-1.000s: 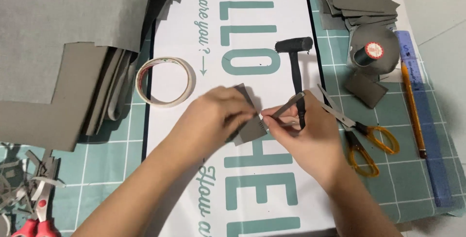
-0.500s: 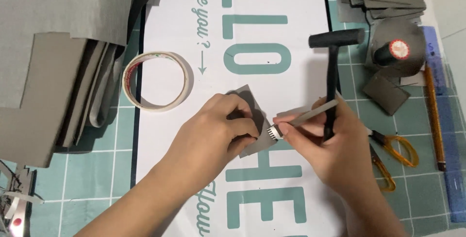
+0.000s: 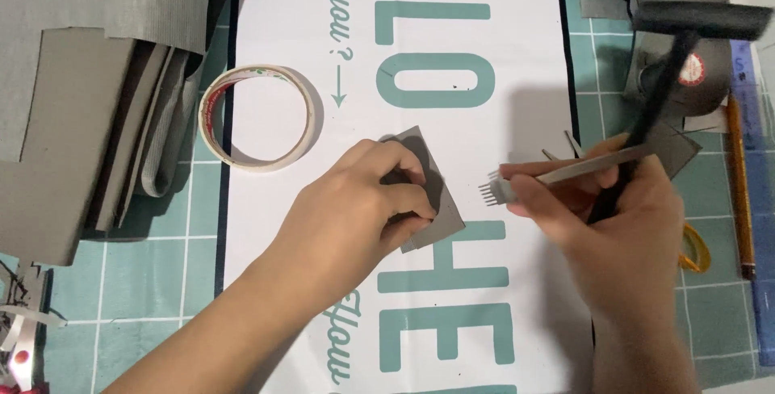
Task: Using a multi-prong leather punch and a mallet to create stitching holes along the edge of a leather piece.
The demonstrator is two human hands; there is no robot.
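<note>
Two hands work: the left hand pins a grey leather piece flat, while the right hand grips a pronged chisel and black mallet.

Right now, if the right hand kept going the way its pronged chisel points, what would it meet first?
The right hand points the pronged chisel leftward. First in that line is likely the small grey leather piece, pinned by the left hand on the white mat. The height above the mat is unclear.
</note>
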